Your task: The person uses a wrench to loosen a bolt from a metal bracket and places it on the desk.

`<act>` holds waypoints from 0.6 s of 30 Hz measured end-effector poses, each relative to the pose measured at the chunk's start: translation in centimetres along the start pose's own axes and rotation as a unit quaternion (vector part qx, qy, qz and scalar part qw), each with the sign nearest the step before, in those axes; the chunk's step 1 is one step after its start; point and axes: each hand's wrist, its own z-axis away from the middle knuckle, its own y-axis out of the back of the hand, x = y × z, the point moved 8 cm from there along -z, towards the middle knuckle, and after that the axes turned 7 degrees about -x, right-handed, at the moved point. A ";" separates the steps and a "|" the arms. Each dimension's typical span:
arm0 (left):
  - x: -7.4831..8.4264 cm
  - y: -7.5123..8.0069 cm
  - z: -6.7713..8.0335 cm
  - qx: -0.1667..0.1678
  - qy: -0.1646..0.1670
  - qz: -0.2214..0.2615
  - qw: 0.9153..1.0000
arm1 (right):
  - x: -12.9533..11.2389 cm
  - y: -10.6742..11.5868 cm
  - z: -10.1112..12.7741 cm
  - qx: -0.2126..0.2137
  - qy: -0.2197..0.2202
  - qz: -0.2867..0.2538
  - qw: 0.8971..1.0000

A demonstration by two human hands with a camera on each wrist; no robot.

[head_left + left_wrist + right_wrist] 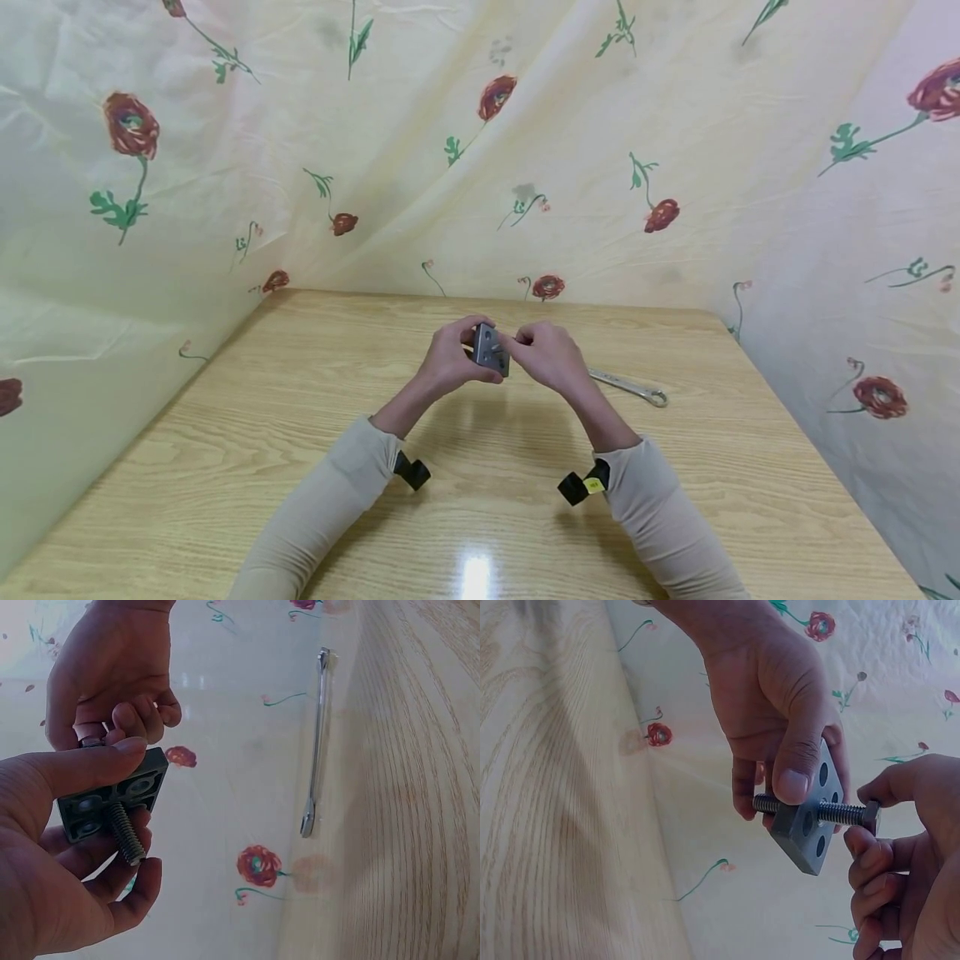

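Both hands meet above the middle of the wooden bench (300,467), somewhat toward its far edge, and hold one small assembly between them. The left hand (448,364) grips a grey square metal plate (810,821) with several round holes, thumb pressed flat on one face and fingers curled behind the other. A threaded bolt (821,811) passes through the plate's centre hole, its shank sticking out on both sides (the free threaded end shows plainly in the left wrist view). The right hand (547,357) pinches the bolt's hex head between thumb and forefinger, the other fingers curled loosely below. The plate is held off the bench surface, tilted on edge.

A slim metal wrench (628,386) lies flat on the bench near the right edge, just beside the right hand but not touching it. Cream cloth printed with red flowers (525,167) hangs around the bench's far and side edges.
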 end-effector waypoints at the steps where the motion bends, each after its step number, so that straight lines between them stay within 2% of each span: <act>1: 0.0 0.0 0.0 0.000 0.001 0.001 1.000 | 0.0 0.0 0.0 0.001 0.001 -0.001 1.000; 18: -0.2 0.0 -0.1 -0.004 0.006 0.001 1.000 | -0.5 0.5 0.0 0.021 0.034 0.000 0.999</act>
